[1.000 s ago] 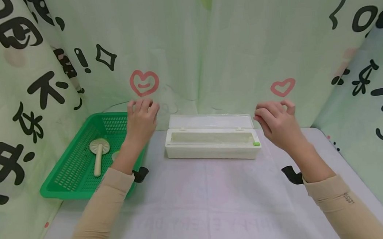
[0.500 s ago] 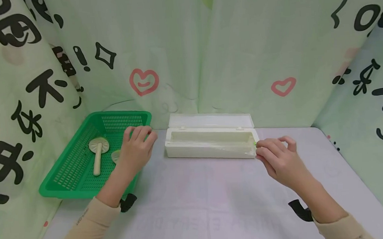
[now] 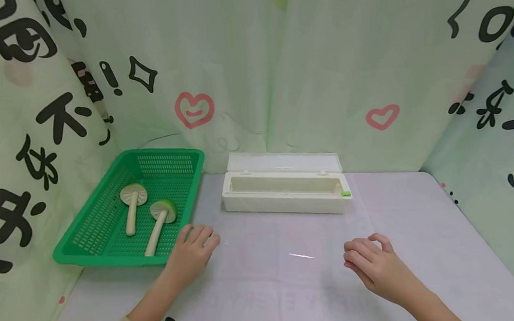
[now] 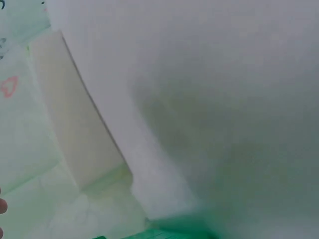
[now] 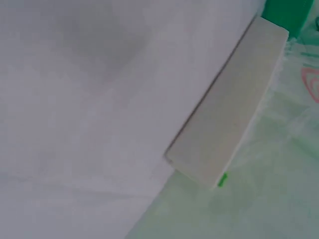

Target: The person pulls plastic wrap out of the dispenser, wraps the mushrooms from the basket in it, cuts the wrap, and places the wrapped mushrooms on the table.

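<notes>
Between the two hands in the head view stretches a sheet of clear cling film (image 3: pixel 301 255), seen mainly by its glints over the table. My left hand (image 3: pixel 196 250) pinches its left side, just off the front right corner of the green basket (image 3: pixel 113 261). The right side is pinched by my right hand (image 3: pixel 371 266), nearer the right part of the table. Behind them stands a long white cling film dispenser box (image 3: pixel 283 204), lid raised, with a green slide cutter (image 3: pixel 346 193) at its right end. Fingertips barely enter the left wrist view; the right wrist view shows none.
Two mushroom-shaped tools (image 3: pixel 133 212) with pale handles and round green-edged heads lie in the basket. A pale green printed curtain (image 3: pixel 313 68) encloses the back and both sides of the white-covered table (image 3: pixel 270 307).
Both hands have come down and toward the body, away from the dispenser box, with the film between them. The second tool in the basket and the green cutter are uncovered again.
</notes>
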Motion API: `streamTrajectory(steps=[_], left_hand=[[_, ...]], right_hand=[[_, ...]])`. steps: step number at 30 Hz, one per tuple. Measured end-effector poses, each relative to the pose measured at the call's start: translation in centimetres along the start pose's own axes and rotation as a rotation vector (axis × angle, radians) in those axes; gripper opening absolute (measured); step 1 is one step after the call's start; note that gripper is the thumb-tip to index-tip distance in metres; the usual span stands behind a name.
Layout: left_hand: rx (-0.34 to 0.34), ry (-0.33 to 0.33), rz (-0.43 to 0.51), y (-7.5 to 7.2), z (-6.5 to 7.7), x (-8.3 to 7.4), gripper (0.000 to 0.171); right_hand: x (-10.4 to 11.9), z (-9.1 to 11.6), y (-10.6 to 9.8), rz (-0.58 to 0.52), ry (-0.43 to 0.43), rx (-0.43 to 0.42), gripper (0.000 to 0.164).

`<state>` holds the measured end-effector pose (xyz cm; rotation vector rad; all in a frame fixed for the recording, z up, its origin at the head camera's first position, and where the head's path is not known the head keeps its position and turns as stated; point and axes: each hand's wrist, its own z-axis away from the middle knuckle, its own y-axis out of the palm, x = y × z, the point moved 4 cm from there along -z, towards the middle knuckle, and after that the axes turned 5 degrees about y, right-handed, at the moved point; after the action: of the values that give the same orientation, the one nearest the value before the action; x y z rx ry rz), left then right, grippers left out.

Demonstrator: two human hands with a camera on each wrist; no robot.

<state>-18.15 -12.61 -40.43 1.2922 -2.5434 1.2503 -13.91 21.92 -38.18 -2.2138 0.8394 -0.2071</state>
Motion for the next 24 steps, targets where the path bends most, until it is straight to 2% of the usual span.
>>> streamTrajectory(steps=[2,7,16,20,24], left_hand=[[0.03,0.019,0.009,0.6,0.8,-0.6,0.039],[0.109,0.085,0.014,2.0,2.5,-1.9,0.026],[0.219,0.166,0.046,3.3,3.9,-2.8,0.019],[0.251,0.185,0.055,3.6,4.2,-3.1,0.02],[0.283,0.194,0.075,4.0,4.5,-3.3,0.021]], right_hand=[[0.2,1.1,0.7,0.005,0.016,0.057,0.036],[0.7,3.3,2.6,0.04,0.023,0.175,0.037],[1.0,5.1,4.9,0.071,0.061,0.373,0.043],[1.0,5.5,5.6,0.077,0.053,0.415,0.045],[0.9,5.7,6.2,0.084,0.039,0.423,0.046]])
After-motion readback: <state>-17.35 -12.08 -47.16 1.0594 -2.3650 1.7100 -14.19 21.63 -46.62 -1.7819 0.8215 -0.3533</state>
